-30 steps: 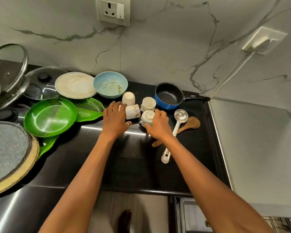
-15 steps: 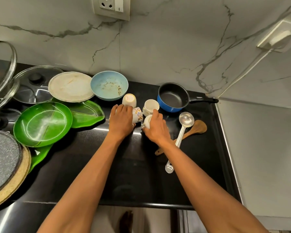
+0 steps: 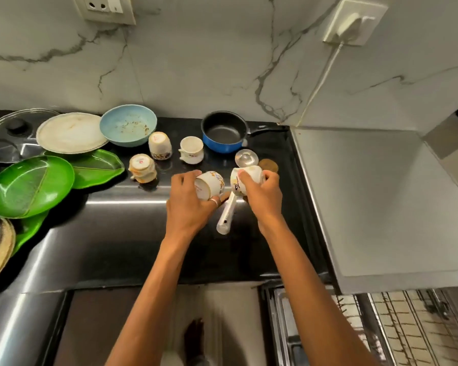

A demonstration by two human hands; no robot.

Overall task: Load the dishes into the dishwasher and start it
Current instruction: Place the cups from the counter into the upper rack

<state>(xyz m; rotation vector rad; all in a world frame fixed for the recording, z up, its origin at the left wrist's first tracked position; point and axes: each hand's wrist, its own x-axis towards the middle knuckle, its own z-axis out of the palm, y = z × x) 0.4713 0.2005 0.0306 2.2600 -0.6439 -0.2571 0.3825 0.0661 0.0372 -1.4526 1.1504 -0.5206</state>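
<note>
Dishes: I see them all on the black countertop [image 3: 111, 249] along the marble wall, apart from two cups in the hands.
Far left: a glass lid [image 3: 11, 138] lies flat, with a white plate [image 3: 72, 133] just beside it.
Green pieces: a round green plate [image 3: 29, 190] overlaps a leaf-shaped green tray [image 3: 101, 167], in front of the white plate.
Blue bowl [image 3: 127, 125]: upright at the wall, crumbs inside, touching the white plate's rim.
Standing cups: a near upturned cup [image 3: 142, 169] and a far upturned cup [image 3: 159, 145] sit bottom-up. An upright cup [image 3: 191, 149] stands to their right.
Left hand [image 3: 188, 207]: my view shows its fingers curled round a floral cup [image 3: 210, 184], which is tipped on its side with the base toward me. I cannot tell whether it clears the counter.
Right hand [image 3: 263, 194]: fingers wrapped over a white cup [image 3: 245, 178], also tilted, just beside the floral cup.
Ladle [image 3: 245, 159]: lying under both hands, handle toward me, bowl next to a wooden spoon [image 3: 269, 165].
Blue saucepan [image 3: 224, 133]: behind the ladle, handle pointing right.
Dishwasher rack [image 3: 413, 320]: wire grid at lower right, below the counter edge.
</note>
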